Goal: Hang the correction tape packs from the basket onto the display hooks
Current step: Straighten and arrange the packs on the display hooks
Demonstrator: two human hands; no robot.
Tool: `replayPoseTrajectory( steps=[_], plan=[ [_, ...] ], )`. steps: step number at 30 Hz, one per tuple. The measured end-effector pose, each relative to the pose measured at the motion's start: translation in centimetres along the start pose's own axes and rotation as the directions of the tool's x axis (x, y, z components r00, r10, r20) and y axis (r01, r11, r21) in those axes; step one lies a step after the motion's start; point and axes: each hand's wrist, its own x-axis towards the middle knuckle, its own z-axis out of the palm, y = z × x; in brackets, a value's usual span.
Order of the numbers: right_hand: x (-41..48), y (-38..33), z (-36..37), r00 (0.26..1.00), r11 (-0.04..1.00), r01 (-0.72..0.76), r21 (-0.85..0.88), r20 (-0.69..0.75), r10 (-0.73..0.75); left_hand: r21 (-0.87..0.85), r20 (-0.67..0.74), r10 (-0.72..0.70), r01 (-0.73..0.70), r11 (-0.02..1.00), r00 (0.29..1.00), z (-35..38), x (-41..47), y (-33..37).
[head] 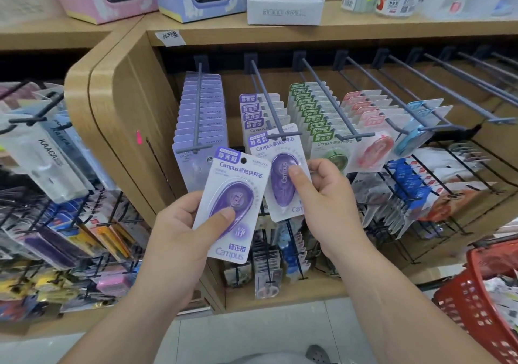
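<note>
1. Wooden display unit (120, 128): this fills the middle of your view. A row of grey display hooks (323, 89) juts from its back panel toward you. The five hooks on the left carry hanging rows of correction tape cards in lilac, purple, green, pink and blue.
2. Red basket (476, 302): it sits at the lower right edge, well apart from both your hands. Its contents are too blurred to name.
3. Your left hand (179, 232): the fingers curl behind the left pack (235, 192) and the thumb presses its purple blister. You hold this pack tilted, in front of the lilac row and clear of every hook.
4. Your right hand (328, 209): the thumb lies on the blister of the right pack (280, 187), with the fingers curled behind the card.
5. Right pack: its top edge meets the tip of the second hook (265, 97), in front of the matching purple row. You cannot tell whether its hole is threaded on.
</note>
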Motion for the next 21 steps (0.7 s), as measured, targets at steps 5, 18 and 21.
replayPoseTrajectory(
  steps=[5,18,21],
  plan=[
    [0.2,1.3,-1.4,1.000,0.999,-0.029,-0.017,-0.003,0.029,0.047,0.104,-0.001,-0.004,0.999,0.995,1.9,1.1,0.9],
    [0.2,2.3,-2.2,0.999,1.000,-0.031,-0.005,0.022,0.031,-0.008,0.115,-0.014,0.015,1.000,0.993,4.4,2.7,1.3],
    [0.1,2.2,-2.0,0.999,0.999,-0.045,-0.020,0.018,0.045,-0.018,0.087,-0.009,0.010,1.000,0.996,4.3,2.7,0.9]
  ],
)
